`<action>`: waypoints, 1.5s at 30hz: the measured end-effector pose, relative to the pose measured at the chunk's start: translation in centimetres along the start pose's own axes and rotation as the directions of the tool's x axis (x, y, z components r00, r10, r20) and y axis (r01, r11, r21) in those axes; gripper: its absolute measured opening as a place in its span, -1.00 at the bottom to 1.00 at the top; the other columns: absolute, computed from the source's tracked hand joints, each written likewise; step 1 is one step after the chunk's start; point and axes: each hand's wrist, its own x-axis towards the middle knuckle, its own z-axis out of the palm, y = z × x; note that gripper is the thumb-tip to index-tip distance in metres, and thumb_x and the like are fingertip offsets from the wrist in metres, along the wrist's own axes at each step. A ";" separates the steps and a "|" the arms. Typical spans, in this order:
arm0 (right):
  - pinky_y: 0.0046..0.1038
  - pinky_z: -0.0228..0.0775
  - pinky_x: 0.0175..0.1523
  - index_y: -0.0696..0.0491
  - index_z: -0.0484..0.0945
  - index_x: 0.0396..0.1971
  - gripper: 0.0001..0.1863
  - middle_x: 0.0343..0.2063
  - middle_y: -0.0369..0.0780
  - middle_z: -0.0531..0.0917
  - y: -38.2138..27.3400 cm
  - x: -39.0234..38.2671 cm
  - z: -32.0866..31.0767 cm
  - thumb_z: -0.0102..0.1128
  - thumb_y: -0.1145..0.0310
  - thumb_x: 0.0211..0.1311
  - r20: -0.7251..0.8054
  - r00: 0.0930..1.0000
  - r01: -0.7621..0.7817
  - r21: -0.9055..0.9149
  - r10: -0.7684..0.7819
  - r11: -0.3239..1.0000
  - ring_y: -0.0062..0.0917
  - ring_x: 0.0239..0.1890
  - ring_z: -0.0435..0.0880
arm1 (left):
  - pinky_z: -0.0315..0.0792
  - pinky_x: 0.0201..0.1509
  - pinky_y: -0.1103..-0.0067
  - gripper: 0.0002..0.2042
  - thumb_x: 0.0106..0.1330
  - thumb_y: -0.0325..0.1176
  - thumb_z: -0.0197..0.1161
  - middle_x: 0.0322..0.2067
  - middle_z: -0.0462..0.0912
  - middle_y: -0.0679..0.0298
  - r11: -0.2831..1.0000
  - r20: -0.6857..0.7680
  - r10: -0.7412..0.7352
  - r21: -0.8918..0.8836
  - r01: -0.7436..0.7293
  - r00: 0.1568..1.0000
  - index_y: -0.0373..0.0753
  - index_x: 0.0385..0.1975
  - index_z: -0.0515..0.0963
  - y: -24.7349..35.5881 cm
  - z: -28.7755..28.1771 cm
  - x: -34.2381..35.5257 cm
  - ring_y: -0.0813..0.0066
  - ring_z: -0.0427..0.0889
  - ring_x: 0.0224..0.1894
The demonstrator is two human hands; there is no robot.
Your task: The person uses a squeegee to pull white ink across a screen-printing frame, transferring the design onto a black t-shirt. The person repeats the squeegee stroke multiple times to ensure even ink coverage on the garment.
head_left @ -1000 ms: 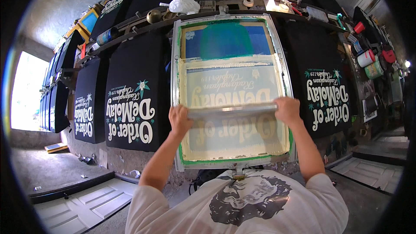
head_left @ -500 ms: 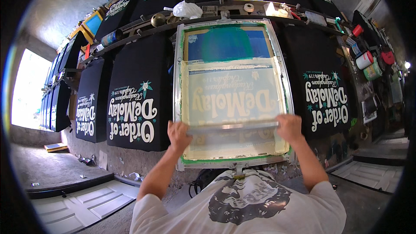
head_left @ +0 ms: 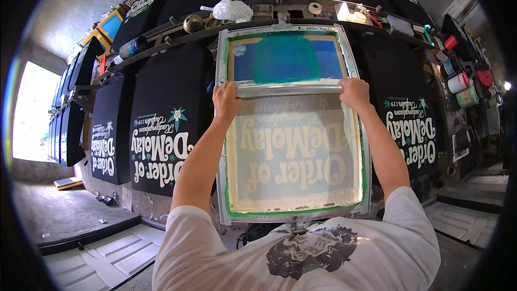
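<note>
A long, light-coloured squeegee (head_left: 288, 90) lies crosswise on a screen-printing frame (head_left: 222, 186) in front of me. My left hand (head_left: 226, 101) is closed round its left end, and my right hand (head_left: 355, 96) grips the right end. Both arms reach forward over the mesh. Reversed lettering shows pale through the grey, cream-edged screen mesh (head_left: 293, 145) on my side of the squeegee. Beyond it is a blue and green masked area (head_left: 280, 56). What lies beneath the screen is mostly hidden.
Black shirts with white lettering and green leaves flank the frame, one on the left (head_left: 167, 91) and one on the right (head_left: 393, 75). Behind it, a rail holds a white plastic bag (head_left: 232, 11) and a tape roll (head_left: 315, 8). Paint cans (head_left: 459, 82) stand at the right.
Both hands have pushed the squeegee away from me, from the near part of the mesh to its far end. My arms are stretched further forward, and more lettering is uncovered.
</note>
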 end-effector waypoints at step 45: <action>-0.25 0.53 0.14 0.17 0.67 -0.12 -0.56 -0.13 -0.09 0.75 -9.1 -39.8 -8.7 0.24 0.59 -0.15 -0.050 0.991 0.136 0.277 -0.127 0.951 -0.16 -0.03 0.71 | 0.48 0.09 0.22 -0.45 -0.25 -0.69 0.25 -0.09 0.60 0.07 0.987 0.179 0.094 -0.149 -0.067 0.979 -0.28 -0.08 0.60 13.6 -22.3 -34.6 0.00 0.59 -0.01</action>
